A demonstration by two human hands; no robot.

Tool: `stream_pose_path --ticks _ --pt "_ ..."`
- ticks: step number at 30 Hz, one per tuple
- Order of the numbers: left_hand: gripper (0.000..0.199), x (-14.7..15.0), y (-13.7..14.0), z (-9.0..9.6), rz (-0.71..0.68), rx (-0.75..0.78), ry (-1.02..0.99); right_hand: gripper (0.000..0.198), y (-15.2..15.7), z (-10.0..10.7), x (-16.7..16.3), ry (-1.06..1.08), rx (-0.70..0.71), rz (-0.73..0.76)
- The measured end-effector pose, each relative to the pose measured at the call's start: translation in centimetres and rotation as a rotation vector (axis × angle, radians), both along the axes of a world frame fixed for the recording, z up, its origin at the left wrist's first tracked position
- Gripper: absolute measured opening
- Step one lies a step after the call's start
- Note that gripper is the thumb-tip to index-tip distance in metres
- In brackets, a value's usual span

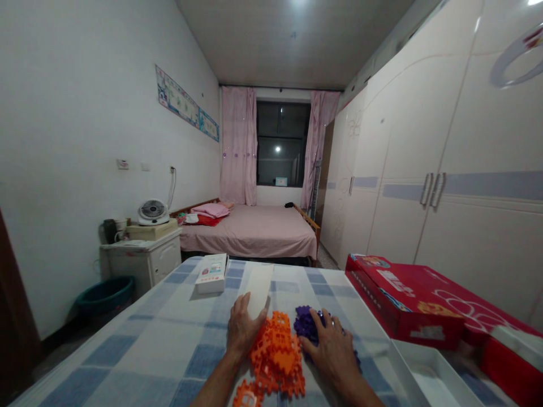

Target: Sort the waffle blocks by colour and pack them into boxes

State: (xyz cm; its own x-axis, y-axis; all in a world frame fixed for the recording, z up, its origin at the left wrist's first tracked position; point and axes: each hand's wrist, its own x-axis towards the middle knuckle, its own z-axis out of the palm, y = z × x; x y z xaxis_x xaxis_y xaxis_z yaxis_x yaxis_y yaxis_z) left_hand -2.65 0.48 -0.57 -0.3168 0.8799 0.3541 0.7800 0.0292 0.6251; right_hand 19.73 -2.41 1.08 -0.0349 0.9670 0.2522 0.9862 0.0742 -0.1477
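Note:
Orange plastic interlocking blocks (278,353) lie in a loose pile on the checked tablecloth, with one notched orange piece (248,394) at the near edge. My left hand (244,329) rests along the left side of this pile, thumb apart from the fingers, beside a long white strip-like piece (259,285). Its palm side is hidden. Over a heap of dark purple interlocking blocks (303,323) lies my right hand (331,345), fingers spread and touching the heap. The hand covers part of the purple pieces.
A small white box (212,274) stands at the table's far left. On the right are a large red box (407,299) and an open white tray (432,373). Beyond the table (144,345) are a bed (258,229), a cabinet with a fan (153,212), and wardrobes (394,152).

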Motion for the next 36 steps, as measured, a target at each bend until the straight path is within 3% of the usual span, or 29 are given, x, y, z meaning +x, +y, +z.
stream_pose_path --ticks 5,13,20,28,36 --pt "0.066 0.0 -0.1 -0.1 -0.005 0.031 -0.025 0.051 -0.3 -0.3 1.7 0.003 0.107 0.048" --pt "0.068 -0.2 0.3 -0.6 -0.014 0.051 -0.032 0.038 0.0 -0.1 3.8 0.138 0.158 0.075" --pt "0.067 -0.5 0.5 -0.8 -0.027 0.087 0.011 0.031 -0.2 0.0 3.8 0.288 0.169 0.063" --pt "0.063 -0.6 0.5 -0.7 -0.026 0.091 0.012 0.038 -1.1 0.5 3.1 0.207 0.111 0.092" --pt "0.064 -0.6 0.5 -0.6 -0.01 0.081 0.023 0.026 -0.7 0.6 3.4 0.424 0.232 0.12"
